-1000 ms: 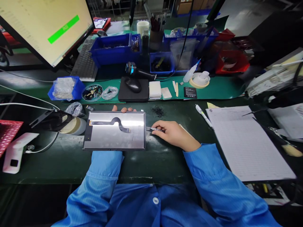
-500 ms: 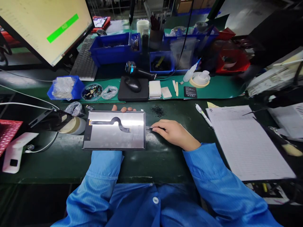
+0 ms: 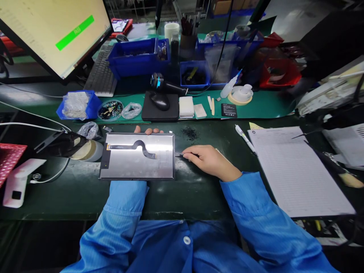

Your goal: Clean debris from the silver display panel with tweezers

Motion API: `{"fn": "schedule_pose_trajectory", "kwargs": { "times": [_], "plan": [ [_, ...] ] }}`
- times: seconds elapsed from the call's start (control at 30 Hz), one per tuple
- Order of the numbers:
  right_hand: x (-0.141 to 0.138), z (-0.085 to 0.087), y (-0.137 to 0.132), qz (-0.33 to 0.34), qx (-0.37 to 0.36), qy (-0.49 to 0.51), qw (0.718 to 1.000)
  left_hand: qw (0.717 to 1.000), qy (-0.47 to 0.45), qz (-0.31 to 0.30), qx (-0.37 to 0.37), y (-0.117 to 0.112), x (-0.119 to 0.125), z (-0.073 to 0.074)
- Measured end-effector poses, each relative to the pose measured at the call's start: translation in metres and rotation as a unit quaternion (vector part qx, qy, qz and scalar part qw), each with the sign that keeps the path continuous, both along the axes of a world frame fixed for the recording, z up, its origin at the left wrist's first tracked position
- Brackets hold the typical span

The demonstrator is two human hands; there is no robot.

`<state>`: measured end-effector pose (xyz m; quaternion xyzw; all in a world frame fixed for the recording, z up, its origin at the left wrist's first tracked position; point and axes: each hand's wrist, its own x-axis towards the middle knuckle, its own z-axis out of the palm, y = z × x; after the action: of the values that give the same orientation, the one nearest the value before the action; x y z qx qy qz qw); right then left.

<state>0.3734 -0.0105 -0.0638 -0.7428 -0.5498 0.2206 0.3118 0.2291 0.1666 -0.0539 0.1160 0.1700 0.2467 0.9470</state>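
Note:
A flat display panel (image 3: 127, 167), silver-backed with a dark curved ribbon cable (image 3: 140, 144) on it, lies over my left hand (image 3: 148, 131). Only the fingertips of that hand show, past the panel's far edge; the palm is hidden beneath. My right hand (image 3: 209, 161) pinches thin metal tweezers (image 3: 179, 154) with their tip at the panel's right edge. Whether the tip touches or grips the edge is too small to tell. Beyond the right hand, a small heap of black scraps (image 3: 190, 133) is on the dark bench.
A pen (image 3: 245, 139) and lined paper (image 3: 295, 170) lie to the right. Behind are a mouse (image 3: 159, 101), a barcode scanner (image 3: 167, 85) and blue bins (image 3: 133, 58). On the left stand a tape roll (image 3: 95, 151), a white device (image 3: 21, 182) and a monitor (image 3: 57, 34).
Hardly anything differs. My right hand has shifted very slightly, with the tweezers still at the panel's right edge; the panel stays in place.

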Motion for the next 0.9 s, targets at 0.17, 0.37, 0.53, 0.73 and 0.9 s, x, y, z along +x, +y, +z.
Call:
{"fn": "schedule_pose_trajectory", "kwargs": {
  "times": [0.17,0.37,0.53,0.73,0.9],
  "plan": [
    [-0.0001,-0.0016,0.0005,-0.008,0.004,-0.002,1.000,1.000,0.020,-0.006,0.009,0.0005,0.0001,0.0019],
    [0.0004,-0.0006,-0.0002,0.011,0.003,-0.007,1.000,1.000,0.002,0.011,0.013,-0.0004,0.0004,0.0025],
    [-0.0011,0.0003,0.0000,-0.010,-0.010,0.001,1.000,1.000,0.020,0.010,0.001,-0.0011,0.0002,0.0041],
    [-0.0014,0.0008,0.0000,0.009,0.008,-0.013,1.000,1.000,0.019,-0.002,0.008,0.0006,0.0000,0.0003],
    [-0.0009,0.0005,0.0003,-0.010,-0.010,0.002,1.000,1.000,0.020,0.000,0.017,0.0008,0.0004,0.0023]
  ]
}}
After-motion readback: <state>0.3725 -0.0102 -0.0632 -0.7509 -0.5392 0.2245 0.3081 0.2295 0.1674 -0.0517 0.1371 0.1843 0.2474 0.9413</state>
